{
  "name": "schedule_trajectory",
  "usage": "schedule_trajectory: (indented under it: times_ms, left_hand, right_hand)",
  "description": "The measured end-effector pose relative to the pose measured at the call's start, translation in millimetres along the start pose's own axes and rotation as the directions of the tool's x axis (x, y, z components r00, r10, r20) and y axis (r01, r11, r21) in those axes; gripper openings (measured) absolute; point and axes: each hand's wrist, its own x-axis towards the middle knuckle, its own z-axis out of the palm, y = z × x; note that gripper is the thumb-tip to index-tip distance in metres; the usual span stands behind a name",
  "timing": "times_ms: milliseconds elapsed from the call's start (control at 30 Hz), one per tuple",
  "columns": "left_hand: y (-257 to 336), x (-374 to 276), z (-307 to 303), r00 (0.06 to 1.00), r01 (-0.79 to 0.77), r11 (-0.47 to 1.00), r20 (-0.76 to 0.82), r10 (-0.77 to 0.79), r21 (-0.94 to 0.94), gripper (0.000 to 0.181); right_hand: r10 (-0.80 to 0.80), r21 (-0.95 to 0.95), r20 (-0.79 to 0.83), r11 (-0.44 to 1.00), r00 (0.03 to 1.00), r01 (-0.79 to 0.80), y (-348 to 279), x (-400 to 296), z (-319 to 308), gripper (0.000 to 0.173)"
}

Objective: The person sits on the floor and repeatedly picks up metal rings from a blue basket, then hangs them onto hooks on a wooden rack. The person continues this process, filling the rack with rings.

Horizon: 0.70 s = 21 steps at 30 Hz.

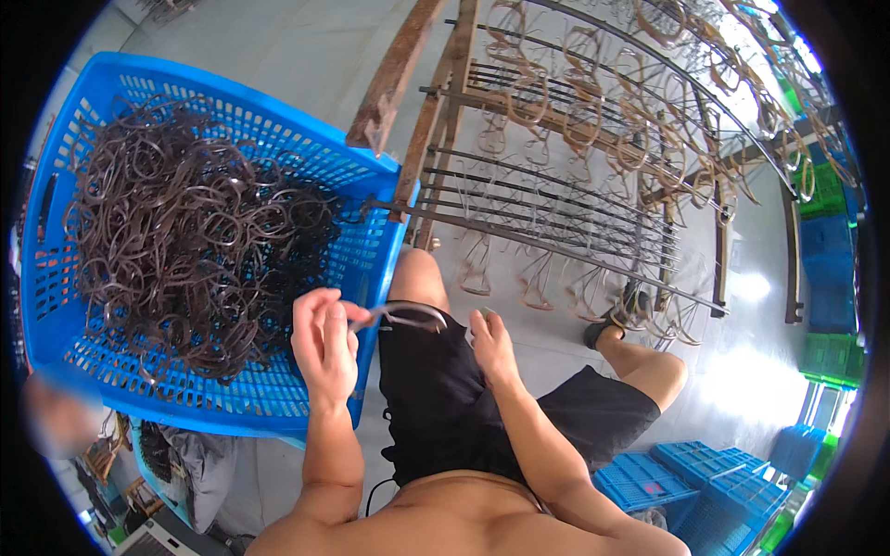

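My left hand (327, 340) pinches one end of an eyeglass frame front (414, 313), brownish and partly see-through, above my lap. My right hand (492, 344) is half closed beyond the frame's other end, apart from it; a small pale thing shows at its fingertips, too small to name. To the left, a blue plastic basket (236, 66) holds a tangled heap of dark brown eyeglass frames (181, 222). Ahead on the right, brownish eyeglass frames (584, 90) hang in rows from the thin bars of a rack (556, 240).
The rack's wooden post (396, 76) reaches over the basket's right edge. My shod foot (619, 316) is under the rack's lower bars. Blue crates (646, 479) lie at the lower right, green crates (831, 358) at the far right. A grey cloth (201, 472) hangs below the basket.
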Motion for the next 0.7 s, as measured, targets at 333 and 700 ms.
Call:
schedule_trajectory:
  times_ms: [333,700]
  left_hand:
    - [8,-6,39,0.517,-0.830,0.557,0.397,0.758,0.018,0.013]
    - [0,-20,107,0.271,-0.897,0.340,0.257,0.928,-0.281,0.012]
  right_hand:
    - [-0.221,0.203,0.289,0.965,0.931,0.166,-69,-57,-45,0.037]
    - [-0.053,0.498,0.382,0.853,0.923,-0.157,-88,-92,-131,0.021]
